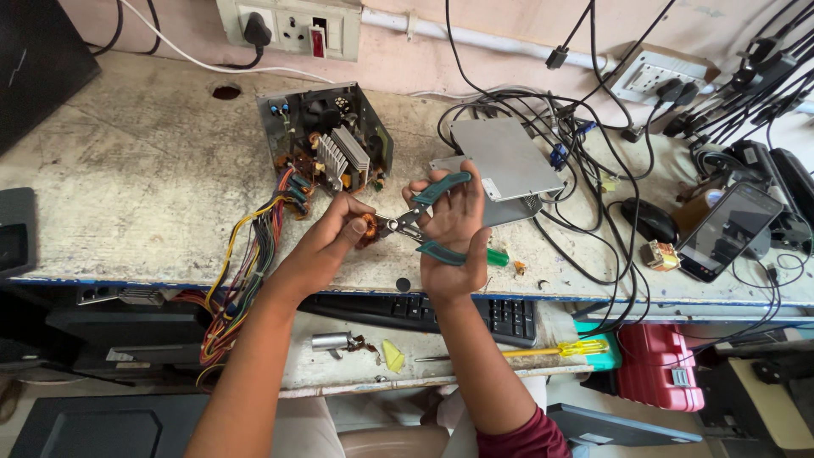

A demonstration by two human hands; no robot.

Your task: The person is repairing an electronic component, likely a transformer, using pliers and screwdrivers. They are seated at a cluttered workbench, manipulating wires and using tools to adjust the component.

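From the head camera, the person's left hand (pixel 339 227) is closed around a small copper-wound coil (pixel 367 229), pinching it between fingers and thumb just above the front edge of the workbench (pixel 127 195). The right hand (pixel 449 229) grips a pair of green-handled pliers (pixel 424 222), handles spread in the palm, the tip reaching left to touch the coil. It looks like the step in hand is working at the coil's wire or lead with the plier tip; the next move would call for a steady squeeze of the handles while the left hand keeps the coil from turning. Just behind the left hand sits an opened power supply unit (pixel 326 140), its coloured wire bundle (pixel 246 254) trailing over the bench edge. A silver metal box (pixel 504 157) lies behind the right hand.
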